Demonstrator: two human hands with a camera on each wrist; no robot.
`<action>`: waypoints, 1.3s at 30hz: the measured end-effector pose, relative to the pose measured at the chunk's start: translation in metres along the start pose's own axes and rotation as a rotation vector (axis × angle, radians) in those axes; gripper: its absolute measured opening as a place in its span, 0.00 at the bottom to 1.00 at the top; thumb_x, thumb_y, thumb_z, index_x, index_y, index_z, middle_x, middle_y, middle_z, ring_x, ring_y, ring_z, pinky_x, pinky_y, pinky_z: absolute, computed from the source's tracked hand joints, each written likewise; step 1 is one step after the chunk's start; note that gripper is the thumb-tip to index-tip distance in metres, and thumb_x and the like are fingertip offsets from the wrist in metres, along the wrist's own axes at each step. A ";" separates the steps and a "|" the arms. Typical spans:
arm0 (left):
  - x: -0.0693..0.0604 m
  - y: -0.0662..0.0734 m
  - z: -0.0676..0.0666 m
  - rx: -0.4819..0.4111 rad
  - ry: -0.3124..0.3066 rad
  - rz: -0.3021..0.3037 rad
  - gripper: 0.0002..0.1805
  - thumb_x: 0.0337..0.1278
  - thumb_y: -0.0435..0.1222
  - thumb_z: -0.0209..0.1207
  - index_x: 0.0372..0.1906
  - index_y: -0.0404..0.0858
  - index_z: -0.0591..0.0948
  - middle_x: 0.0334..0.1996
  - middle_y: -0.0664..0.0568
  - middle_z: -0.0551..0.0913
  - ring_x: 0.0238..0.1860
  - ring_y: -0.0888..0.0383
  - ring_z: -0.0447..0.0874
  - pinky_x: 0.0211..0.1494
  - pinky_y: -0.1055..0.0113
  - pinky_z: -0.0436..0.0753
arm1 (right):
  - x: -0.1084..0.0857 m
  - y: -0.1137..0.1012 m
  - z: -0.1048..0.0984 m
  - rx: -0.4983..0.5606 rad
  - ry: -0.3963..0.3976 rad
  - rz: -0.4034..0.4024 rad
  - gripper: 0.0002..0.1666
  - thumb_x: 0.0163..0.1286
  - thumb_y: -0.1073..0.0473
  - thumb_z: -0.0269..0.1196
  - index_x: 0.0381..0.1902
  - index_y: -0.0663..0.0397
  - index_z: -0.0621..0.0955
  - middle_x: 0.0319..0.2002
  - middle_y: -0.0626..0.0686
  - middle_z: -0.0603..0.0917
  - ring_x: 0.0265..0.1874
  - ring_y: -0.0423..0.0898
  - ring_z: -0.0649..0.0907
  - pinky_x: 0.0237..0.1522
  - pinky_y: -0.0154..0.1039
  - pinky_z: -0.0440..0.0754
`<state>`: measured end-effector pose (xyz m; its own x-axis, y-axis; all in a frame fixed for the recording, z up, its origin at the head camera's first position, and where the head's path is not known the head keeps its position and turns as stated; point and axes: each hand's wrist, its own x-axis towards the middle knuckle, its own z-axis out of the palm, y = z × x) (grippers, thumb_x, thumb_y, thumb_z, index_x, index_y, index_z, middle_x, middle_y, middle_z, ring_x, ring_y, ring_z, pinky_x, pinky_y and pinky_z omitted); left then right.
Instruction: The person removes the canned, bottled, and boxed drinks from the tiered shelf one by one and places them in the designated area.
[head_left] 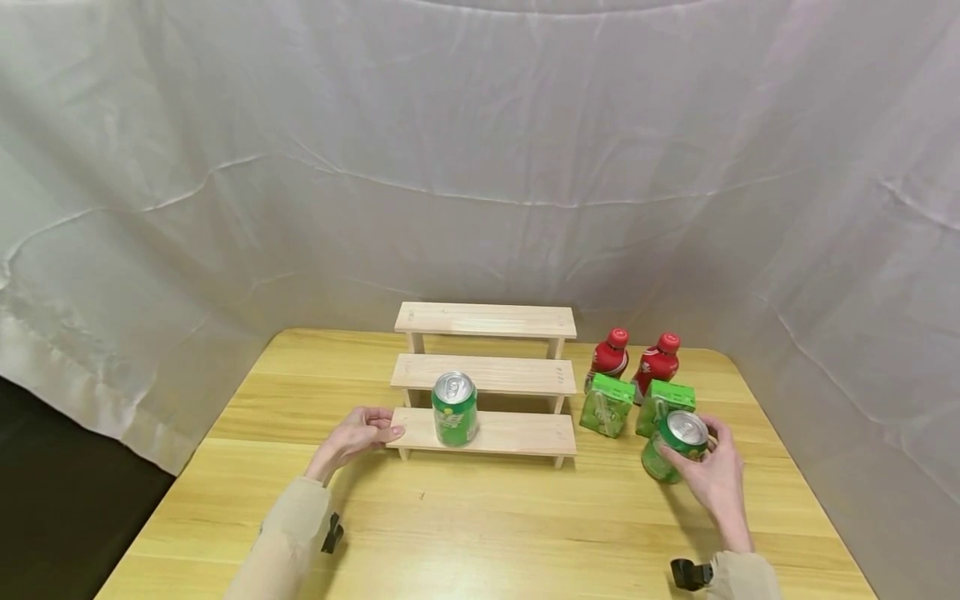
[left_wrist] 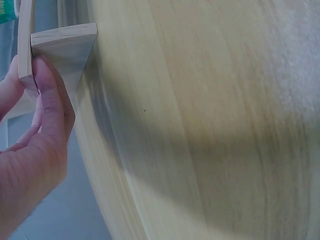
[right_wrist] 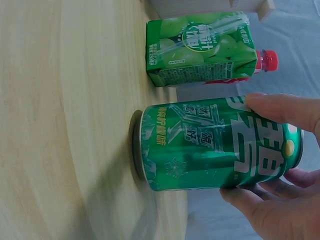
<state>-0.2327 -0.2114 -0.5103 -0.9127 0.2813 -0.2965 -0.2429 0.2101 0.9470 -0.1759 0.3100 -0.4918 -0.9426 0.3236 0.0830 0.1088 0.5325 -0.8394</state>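
Observation:
My left hand [head_left: 360, 433] pinches the left end of the lowest step of a pale wooden three-step rack [head_left: 487, 429], thumb [left_wrist: 11, 92] on top and fingers beneath. On that step stands a green soda can [head_left: 454, 408], left of its middle. Over on the right, my right hand [head_left: 716, 471] grips a second green soda can [right_wrist: 215, 142] around its upper part. This can is upright; whether its base touches the table or is slightly raised I cannot tell. Just behind it is a green juice carton [head_left: 666, 404], partly covered by the can in the head view.
Another green juice carton [head_left: 607, 406] stands between the rack and the held can. Behind the cartons are two red bottles [head_left: 609, 357] with red caps. The wooden table [head_left: 480, 525] is bordered by grey curtains [head_left: 487, 167] at the back and sides.

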 end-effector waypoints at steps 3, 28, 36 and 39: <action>0.000 0.000 0.000 0.000 0.003 -0.004 0.27 0.64 0.28 0.60 0.61 0.16 0.66 0.37 0.53 0.81 0.36 0.63 0.81 0.46 0.68 0.86 | 0.000 0.002 0.000 0.005 -0.006 -0.009 0.50 0.58 0.66 0.73 0.71 0.70 0.58 0.67 0.75 0.66 0.68 0.73 0.67 0.67 0.69 0.69; -0.003 0.002 0.002 0.036 0.040 -0.027 0.31 0.64 0.29 0.61 0.64 0.15 0.63 0.45 0.44 0.77 0.39 0.60 0.79 0.52 0.63 0.86 | -0.002 -0.020 0.006 0.016 0.100 -0.181 0.57 0.53 0.62 0.76 0.75 0.64 0.58 0.71 0.70 0.63 0.70 0.67 0.63 0.67 0.68 0.63; -0.003 0.002 0.001 0.019 0.035 -0.027 0.30 0.63 0.29 0.61 0.63 0.15 0.64 0.42 0.47 0.78 0.38 0.61 0.79 0.48 0.67 0.85 | -0.008 -0.054 0.021 0.035 0.087 -0.278 0.52 0.54 0.61 0.76 0.73 0.60 0.62 0.71 0.65 0.66 0.69 0.64 0.63 0.68 0.66 0.61; -0.003 0.002 0.001 0.016 0.026 -0.025 0.30 0.63 0.29 0.61 0.63 0.15 0.64 0.41 0.48 0.78 0.38 0.61 0.79 0.48 0.67 0.85 | -0.009 -0.065 0.031 0.056 0.041 -0.317 0.51 0.55 0.61 0.76 0.73 0.60 0.63 0.70 0.65 0.67 0.69 0.63 0.64 0.68 0.67 0.62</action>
<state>-0.2303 -0.2109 -0.5074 -0.9148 0.2510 -0.3164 -0.2604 0.2322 0.9372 -0.1843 0.2482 -0.4543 -0.9132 0.1803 0.3654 -0.2065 0.5682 -0.7966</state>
